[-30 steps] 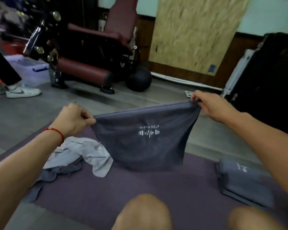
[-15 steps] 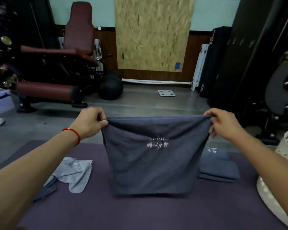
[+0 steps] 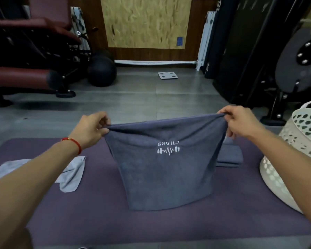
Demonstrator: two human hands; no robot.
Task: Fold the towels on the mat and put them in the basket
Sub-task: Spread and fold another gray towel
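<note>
Both hands raised over the purple mat [image 3: 169, 225], a dark grey towel [image 3: 166, 169] stretched between them. Left hand [image 3: 92, 129], red string bracelet [image 3: 74, 143] at the wrist, pinches the towel's top left corner between curled fingers and thumb. Right hand [image 3: 241, 121] pinches the top right corner the same way. Top edge sags slightly between the two grips. Towel hangs doubled, lower edge touching the mat near its middle. White dumbbell-and-pulse logo [image 3: 168, 149] on the near face, lettering upside down.

Folded dark grey towels [image 3: 230, 156] stacked on the mat behind the hanging towel, towards the right. Crumpled light grey towel [image 3: 71, 174] on the mat at left, partly hidden by the left forearm. White perforated basket [image 3: 298, 141] at the right edge of the mat, leaning.

Beyond the mat, on the grey floor: a black medicine ball [image 3: 101, 71], a bathroom scale [image 3: 167, 75].
</note>
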